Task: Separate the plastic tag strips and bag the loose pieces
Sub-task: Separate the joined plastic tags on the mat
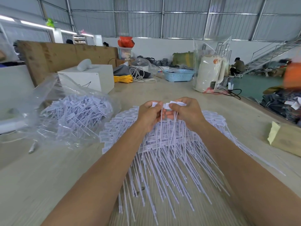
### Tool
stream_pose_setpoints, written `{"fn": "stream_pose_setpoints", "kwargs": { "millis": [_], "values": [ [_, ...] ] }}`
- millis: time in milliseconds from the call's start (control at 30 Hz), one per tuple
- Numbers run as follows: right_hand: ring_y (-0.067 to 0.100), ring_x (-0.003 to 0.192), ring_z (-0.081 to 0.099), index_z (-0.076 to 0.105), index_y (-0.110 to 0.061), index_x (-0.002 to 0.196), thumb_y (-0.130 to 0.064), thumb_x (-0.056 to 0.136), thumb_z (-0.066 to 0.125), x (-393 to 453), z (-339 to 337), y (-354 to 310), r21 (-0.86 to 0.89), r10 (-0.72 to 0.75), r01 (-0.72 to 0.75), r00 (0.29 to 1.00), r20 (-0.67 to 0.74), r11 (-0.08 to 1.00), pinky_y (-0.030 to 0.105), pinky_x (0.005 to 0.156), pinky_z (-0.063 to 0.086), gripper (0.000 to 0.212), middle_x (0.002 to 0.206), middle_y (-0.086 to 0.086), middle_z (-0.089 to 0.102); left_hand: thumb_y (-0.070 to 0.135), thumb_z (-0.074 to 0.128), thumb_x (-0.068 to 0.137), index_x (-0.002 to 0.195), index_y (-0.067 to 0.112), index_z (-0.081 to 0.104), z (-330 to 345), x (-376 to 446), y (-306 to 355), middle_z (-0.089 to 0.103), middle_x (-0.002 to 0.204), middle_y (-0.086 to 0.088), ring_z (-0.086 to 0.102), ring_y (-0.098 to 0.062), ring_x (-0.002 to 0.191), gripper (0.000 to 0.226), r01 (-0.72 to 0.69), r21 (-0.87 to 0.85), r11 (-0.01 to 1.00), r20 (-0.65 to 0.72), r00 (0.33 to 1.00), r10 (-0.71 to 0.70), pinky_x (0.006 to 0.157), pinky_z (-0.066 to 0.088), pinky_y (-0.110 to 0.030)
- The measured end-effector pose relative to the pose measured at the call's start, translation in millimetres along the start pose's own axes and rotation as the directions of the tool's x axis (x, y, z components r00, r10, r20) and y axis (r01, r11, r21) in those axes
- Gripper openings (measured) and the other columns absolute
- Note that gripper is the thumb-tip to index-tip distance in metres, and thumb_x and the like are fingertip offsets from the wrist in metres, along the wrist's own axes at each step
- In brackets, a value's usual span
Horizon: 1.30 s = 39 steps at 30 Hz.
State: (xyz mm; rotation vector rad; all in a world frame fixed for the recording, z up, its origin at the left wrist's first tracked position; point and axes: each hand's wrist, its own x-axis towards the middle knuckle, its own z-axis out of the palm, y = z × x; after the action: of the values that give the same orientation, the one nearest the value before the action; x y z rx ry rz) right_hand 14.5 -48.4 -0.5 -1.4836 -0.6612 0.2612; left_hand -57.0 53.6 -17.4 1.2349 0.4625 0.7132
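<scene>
1. Your two forearms reach in from the near edge, and below them the long thin tails of the tag strip pile [164,154] fan across the bench [48,176] toward you.
2. Just under your grip, the pile's flat label ends lie stacked in rows, spreading out to either side of it.
3. Your left hand [149,114] is curled, thumb and fingers pinching the label end of a held tag strip [167,106].
4. Your right hand [187,111] is curled the same way and pinches the other part of that strip; the two hands touch at the fingertips, raised above the pile, with the strip's tails hanging down between them.
5. Left of your grip lies a clear plastic bag [53,115] on the bench, its mouth open, with a heap of loose pieces [78,110] inside.
6. Right of your grip, at the bench edge, sits a tan wrapped block [286,137].
7. Beyond your grip, well apart, stand a white box [91,77], a blue basket [178,75] and a cream kettle [209,72] wrapped in clear film.
</scene>
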Motion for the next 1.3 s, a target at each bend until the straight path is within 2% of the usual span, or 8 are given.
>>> {"fn": "stream_pose_setpoints", "kwargs": {
  "millis": [200,333,533,767,900,1000,1200,1300],
  "values": [
    [0.013,0.044,0.063,0.057,-0.001,0.079,0.006,0.084,0.063,2.0,2.5,-1.0,0.031,0.010,-0.011,0.999,0.042,0.999,0.026,0.048,0.056,0.011,0.067,0.015,0.061,0.009,0.062,0.090,0.079,0.011,0.063,1.3,0.8,-1.0,0.061,0.070,-0.009,0.052,-0.019,0.062,0.012,-0.004,0.021,1.000,-0.046,0.999,0.005,0.067,0.045,-0.033],
    [0.013,0.045,0.064,0.061,0.002,0.092,0.006,0.084,0.063,3.9,4.9,-1.0,0.056,0.061,-0.065,0.996,0.070,0.996,0.025,0.050,0.057,0.009,0.069,0.013,0.063,0.009,0.061,0.090,0.078,0.012,0.063,0.1,-0.2,0.4,0.061,0.073,-0.009,0.054,-0.018,0.063,0.013,-0.005,0.004,1.000,-0.050,0.999,0.006,0.064,0.047,-0.030],
    [0.011,0.047,0.064,0.065,0.002,0.085,0.002,0.084,0.066,0.2,2.3,3.5,0.012,0.029,-0.030,0.995,0.090,0.999,0.024,0.052,0.057,0.002,0.068,0.011,0.065,0.009,0.061,0.090,0.089,0.007,0.064,-0.4,-2.0,2.1,0.062,0.070,-0.007,0.057,-0.009,0.049,0.004,-0.002,0.030,1.000,-0.045,0.999,0.004,0.051,0.050,-0.019],
    [0.019,0.054,0.062,0.063,0.010,0.096,0.001,0.082,0.068,-4.3,-3.5,3.3,0.011,0.034,-0.035,0.996,0.088,0.999,0.031,0.062,0.058,0.018,0.072,0.015,0.064,0.010,0.063,0.090,0.093,0.003,0.065,3.7,1.2,-1.3,0.064,0.080,-0.015,0.058,-0.021,0.065,0.007,-0.033,0.069,0.997,-0.040,0.999,0.036,0.074,0.052,-0.034],
    [0.023,0.054,0.059,0.061,0.009,0.093,0.007,0.080,0.068,-3.6,-4.1,2.5,0.017,0.072,-0.073,0.997,0.035,0.997,0.033,0.058,0.057,0.015,0.071,0.018,0.063,0.011,0.064,0.089,0.093,0.003,0.067,4.7,2.5,-2.4,0.066,0.081,-0.015,0.059,-0.023,0.066,0.010,-0.048,0.096,0.994,-0.037,0.998,0.052,0.072,0.052,-0.034],
    [0.023,0.047,0.056,0.060,0.002,0.077,0.010,0.077,0.068,-1.4,-3.5,3.3,-0.013,0.057,-0.057,0.998,-0.020,0.998,0.034,0.055,0.055,0.011,0.061,0.015,0.060,0.014,0.066,0.087,0.095,0.002,0.069,6.9,2.8,-2.2,0.068,0.081,-0.015,0.060,-0.022,0.064,0.015,-0.060,0.137,0.989,-0.052,0.996,0.067,0.070,0.052,-0.033],
    [0.015,0.040,0.055,0.059,-0.009,0.066,0.006,0.074,0.070,1.4,1.2,9.4,-0.115,-0.071,0.061,0.994,-0.084,0.991,0.027,0.046,0.052,0.020,0.052,0.006,0.060,0.018,0.069,0.085,0.059,0.015,0.065,12.5,5.8,1.5,0.060,0.052,-0.002,0.051,-0.014,0.048,0.026,-0.139,0.309,0.941,-0.139,0.972,0.190,0.059,0.045,-0.027],
    [0.012,0.040,0.057,0.057,-0.016,0.066,0.002,0.075,0.071,2.0,4.7,12.9,-0.216,-0.159,0.136,0.983,-0.091,0.967,0.026,0.044,0.052,0.024,0.063,0.008,0.061,0.018,0.070,0.084,0.056,0.013,0.061,12.9,8.5,3.7,0.059,0.056,-0.005,0.051,-0.018,0.053,0.029,-0.148,0.371,0.917,-0.148,0.965,0.216,0.061,0.043,-0.028]
  ]
}}
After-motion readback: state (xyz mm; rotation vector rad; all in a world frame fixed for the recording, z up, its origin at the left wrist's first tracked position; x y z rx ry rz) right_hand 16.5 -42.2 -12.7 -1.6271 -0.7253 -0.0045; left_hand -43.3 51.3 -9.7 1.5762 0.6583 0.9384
